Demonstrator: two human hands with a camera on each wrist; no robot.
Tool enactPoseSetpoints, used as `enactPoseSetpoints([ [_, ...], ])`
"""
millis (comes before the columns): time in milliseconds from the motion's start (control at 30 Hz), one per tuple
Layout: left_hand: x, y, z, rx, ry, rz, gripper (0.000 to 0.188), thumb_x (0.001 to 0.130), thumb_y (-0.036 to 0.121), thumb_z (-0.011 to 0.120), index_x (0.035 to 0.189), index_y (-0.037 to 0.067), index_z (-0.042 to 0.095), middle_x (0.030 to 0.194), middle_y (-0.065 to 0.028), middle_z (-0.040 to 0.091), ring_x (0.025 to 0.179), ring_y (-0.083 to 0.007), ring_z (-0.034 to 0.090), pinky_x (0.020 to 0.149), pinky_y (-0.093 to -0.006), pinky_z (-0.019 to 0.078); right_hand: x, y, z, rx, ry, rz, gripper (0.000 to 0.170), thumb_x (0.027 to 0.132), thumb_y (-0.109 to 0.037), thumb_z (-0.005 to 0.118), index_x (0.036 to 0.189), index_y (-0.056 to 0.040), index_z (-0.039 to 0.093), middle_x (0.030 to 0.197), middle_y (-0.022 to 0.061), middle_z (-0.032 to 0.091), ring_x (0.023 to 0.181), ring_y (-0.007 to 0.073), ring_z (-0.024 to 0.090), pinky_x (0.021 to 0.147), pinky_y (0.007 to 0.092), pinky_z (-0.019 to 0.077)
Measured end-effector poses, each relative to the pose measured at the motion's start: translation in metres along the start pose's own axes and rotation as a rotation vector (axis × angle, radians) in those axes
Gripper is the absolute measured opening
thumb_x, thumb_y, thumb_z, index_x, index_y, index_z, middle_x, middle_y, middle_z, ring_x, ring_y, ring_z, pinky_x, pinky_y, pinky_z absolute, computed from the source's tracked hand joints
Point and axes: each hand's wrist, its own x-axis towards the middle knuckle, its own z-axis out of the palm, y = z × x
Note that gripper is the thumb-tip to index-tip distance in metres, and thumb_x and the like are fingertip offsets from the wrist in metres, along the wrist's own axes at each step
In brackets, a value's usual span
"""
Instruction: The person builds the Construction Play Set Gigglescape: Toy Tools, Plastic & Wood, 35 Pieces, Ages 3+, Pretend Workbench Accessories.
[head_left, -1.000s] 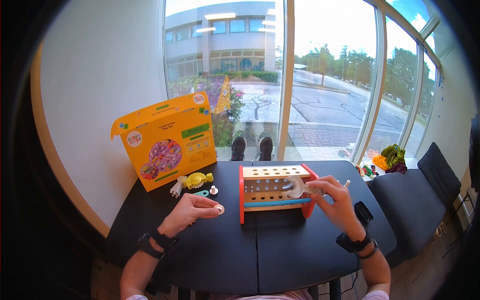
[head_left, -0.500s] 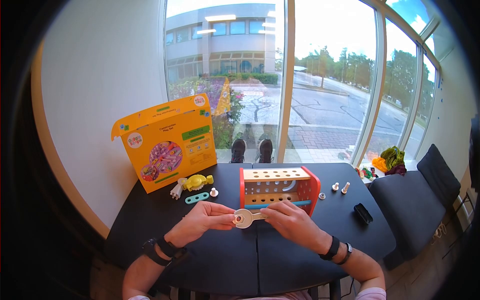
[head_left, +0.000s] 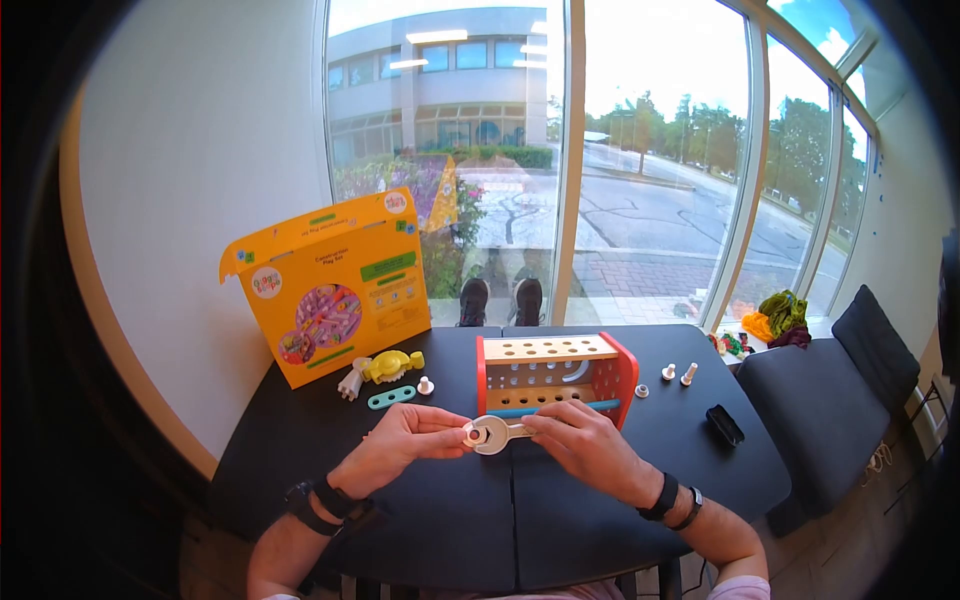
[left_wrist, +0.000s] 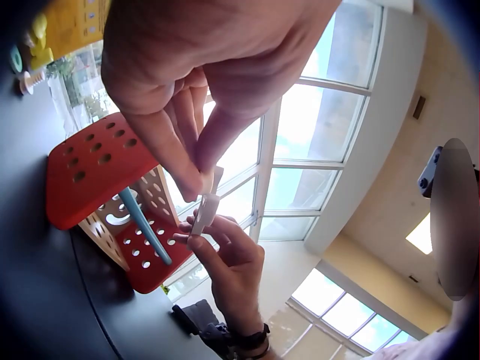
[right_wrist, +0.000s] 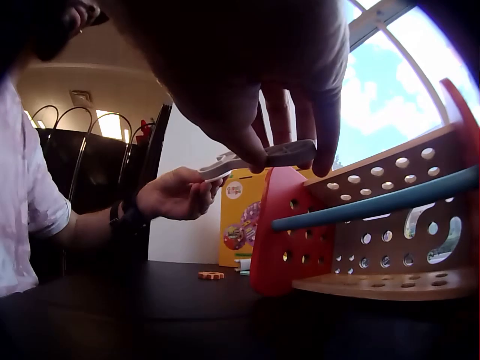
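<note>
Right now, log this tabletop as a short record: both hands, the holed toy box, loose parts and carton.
Left hand: pinches a pale ring at the head of the toy wrench
Right hand: holds the toy wrench by its handle
Toy box: beyond the hands; red ends, blue rod along the front
Loose parts, left: yellow piece, teal strip, white peg
Loose parts, right: two pale pegs, small round piece
Carton: orange-yellow, standing at far left

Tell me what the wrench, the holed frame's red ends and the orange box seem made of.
Wrench: wood or plastic, unclear; pale, smooth, thick-edged. Red ends: probably painted wood, by their even colour and thick panels. Orange box: likely cardboard, smooth printed finish, given its thin folded flap.
</note>
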Motion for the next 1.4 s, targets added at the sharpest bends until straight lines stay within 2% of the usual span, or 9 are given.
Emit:
enactPoseSetpoints([
  [467, 0.001, -0.012, 0.008, -0.132, -0.03, -0.004, 0.028, 0.106, 0.013, 0.082, 0.128, 0.0, 0.074, 0.126, -0.0116, 0.082, 0.111, -0.0156, 0.08, 0.102, -0.0305, 0.0661, -0.008, -0.002, 0.006, 0.019, -0.021, 0.057, 0.034, 0.098, -0.008, 0.083, 0.132, -0.0065, 0.076, 0.118, 0.0106, 0.072, 0.106, 0.0329, 0.075, 0.092, 0.0459, 0.063],
  [600, 0.002, -0.014, 0.009, -0.151, -0.044, 0.022, 0.029, 0.107, 0.015, 0.081, 0.132, 0.0, 0.073, 0.127, -0.0124, 0.082, 0.112, -0.0161, 0.08, 0.103, -0.0312, 0.0661, -0.009, -0.003, 0.005, 0.034, -0.019, 0.062, 0.033, 0.1, -0.008, 0.082, 0.132, -0.0063, 0.076, 0.118, 0.0107, 0.074, 0.105, 0.0345, 0.076, 0.09, 0.0436, 0.0641],
  [700, 0.0, -0.007, 0.015, -0.18, -0.035, 0.054, 0.027, 0.109, 0.016, 0.079, 0.13, 0.0, 0.075, 0.127, -0.0131, 0.082, 0.113, -0.0169, 0.08, 0.103, -0.0312, 0.066, -0.013, -0.001, 0.01, 0.182, -0.061, 0.146, 0.033, 0.103, -0.01, 0.081, 0.135, -0.0067, 0.075, 0.122, 0.0104, 0.077, 0.107, 0.0284, 0.079, 0.086, 0.0394, 0.0662],
  [800, 0.002, -0.002, 0.022, -0.155, 0.011, 0.099, 0.026, 0.109, 0.017, 0.079, 0.127, -0.001, 0.077, 0.124, -0.0137, 0.082, 0.11, -0.0177, 0.081, 0.1, -0.0302, 0.0664, -0.012, -0.011, 0.009, 0.537, -0.221, 0.434, 0.032, 0.109, -0.013, 0.076, 0.14, -0.0055, 0.073, 0.128, 0.0099, 0.078, 0.111, 0.0218, 0.081, 0.089, 0.0368, 0.0694],
  [900, 0.01, -0.008, 0.018, -0.106, 0.053, 0.112, 0.025, 0.109, 0.017, 0.079, 0.124, -0.002, 0.078, 0.12, -0.0142, 0.083, 0.106, -0.018, 0.082, 0.094, -0.0287, 0.0667, -0.021, -0.009, 0.026, 1.044, -0.316, 0.55, 0.037, 0.115, -0.018, 0.068, 0.148, -0.0031, 0.067, 0.132, 0.01, 0.076, 0.118, 0.0185, 0.077, 0.096, 0.0393, 0.0707],
  [1000, 0.013, -0.012, 0.017, -0.068, 0.063, 0.125, 0.025, 0.108, 0.017, 0.08, 0.123, -0.003, 0.078, 0.117, -0.0148, 0.084, 0.102, -0.0179, 0.083, 0.09, -0.0276, 0.0667, -0.023, -0.015, 0.03, 1.329, -0.381, 0.653, 0.039, 0.119, -0.023, 0.063, 0.151, -0.0015, 0.063, 0.132, 0.0096, 0.075, 0.123, 0.0202, 0.075, 0.099, 0.0391, 0.0701],
  [1133, 0.012, -0.014, 0.015, -0.021, 0.08, 0.122, 0.024, 0.107, 0.019, 0.082, 0.12, -0.001, 0.078, 0.11, -0.0126, 0.084, 0.097, -0.0168, 0.083, 0.084, -0.0259, 0.0666, -0.023, -0.017, 0.029, 1.411, -0.442, 0.74, 0.046, 0.12, -0.025, 0.061, 0.159, -0.001, 0.058, 0.14, 0.0146, 0.073, 0.127, 0.0235, 0.075, 0.102, 0.0419, 0.0691],
  [1267, 0.012, -0.015, 0.01, 0.005, 0.116, 0.107, 0.023, 0.106, 0.021, 0.083, 0.116, 0.0, 0.078, 0.103, -0.0109, 0.084, 0.088, -0.0157, 0.082, 0.078, -0.0254, 0.0662, -0.029, -0.014, 0.034, 1.512, -0.448, 0.772, 0.048, 0.12, -0.027, 0.06, 0.16, -0.0023, 0.057, 0.143, 0.0152, 0.072, 0.13, 0.0242, 0.074, 0.104, 0.043, 0.0675],
  [1400, 0.016, -0.001, -0.016, 0.137, 0.308, 0.091, 0.024, 0.105, 0.022, 0.084, 0.115, 0.001, 0.078, 0.096, -0.0097, 0.081, 0.078, -0.0156, 0.081, 0.07, -0.0271, 0.0658, -0.035, -0.01, 0.03, 1.475, -0.482, 0.831, 0.048, 0.12, -0.028, 0.061, 0.16, -0.0026, 0.057, 0.143, 0.0144, 0.072, 0.13, 0.0244, 0.073, 0.105, 0.0425, 0.0668],
])
